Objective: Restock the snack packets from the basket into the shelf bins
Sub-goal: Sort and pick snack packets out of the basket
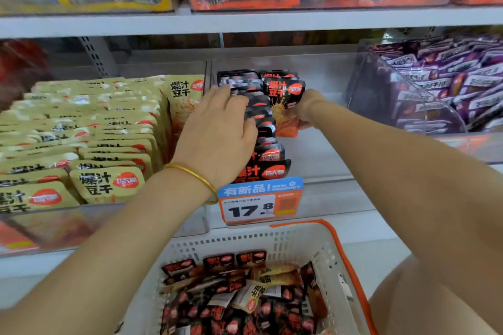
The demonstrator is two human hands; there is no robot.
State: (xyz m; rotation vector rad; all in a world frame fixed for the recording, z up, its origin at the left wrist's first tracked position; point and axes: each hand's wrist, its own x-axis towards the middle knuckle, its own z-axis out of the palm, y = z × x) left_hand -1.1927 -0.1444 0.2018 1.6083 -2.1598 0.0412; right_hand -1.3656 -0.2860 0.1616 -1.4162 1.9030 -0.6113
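A row of black-and-red snack packets [268,156] stands upright along the left side of a clear shelf bin [324,155]. My left hand [217,128] rests on that row, fingers curled over the packet tops. My right hand [306,110] pinches a black-and-orange packet [284,102] at the back of the row, holding it upright. Below, a white plastic basket [307,247] with an orange rim holds several loose black-and-red packets [239,294] and a few beige ones.
The bin to the left is packed with beige packets [89,144]. A bin of purple packets [449,87] sits to the right. A price tag reading 17.8 [260,204] clips to the bin front. The shelf above [245,22] carries yellow and orange boxes.
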